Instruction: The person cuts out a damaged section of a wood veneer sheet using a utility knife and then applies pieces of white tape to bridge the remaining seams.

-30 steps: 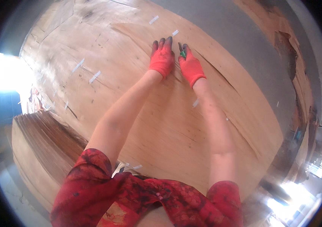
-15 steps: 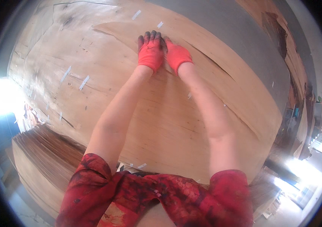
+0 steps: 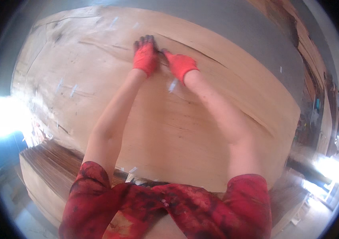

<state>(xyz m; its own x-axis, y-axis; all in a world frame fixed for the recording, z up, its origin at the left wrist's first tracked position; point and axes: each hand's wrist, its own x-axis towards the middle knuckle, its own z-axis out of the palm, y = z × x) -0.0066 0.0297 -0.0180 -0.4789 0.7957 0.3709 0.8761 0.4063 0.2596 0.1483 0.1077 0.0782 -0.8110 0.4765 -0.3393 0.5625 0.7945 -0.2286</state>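
A large pale wood veneer sheet point(image 3: 169, 147) spreads beneath both arms, with splits and short strips of whitish tape on it. My left hand point(image 3: 145, 55), in a red glove with dark fingertips, lies flat on it with the fingers stretched forward. Just to its right, my right hand point(image 3: 180, 65), gloved the same way, rests on the sheet and points toward the left one. Its fingers are mostly hidden and blurred. Beyond the hands runs a dark split point(image 3: 193, 49). A tape strip point(image 3: 173, 85) shows just below the right hand.
Stacked thin wood sheets point(image 3: 50, 159) stand at the lower left, and another stack point(image 3: 289, 203) at the lower right. A grey surface point(image 3: 253, 44) lies past the sheet's far edge. Brown wood sheets point(image 3: 306, 59) are at the far right.
The view has shifted over the veneer sheet. Both hands are farther right along it, close together. The tape strip below the right hand now shows.
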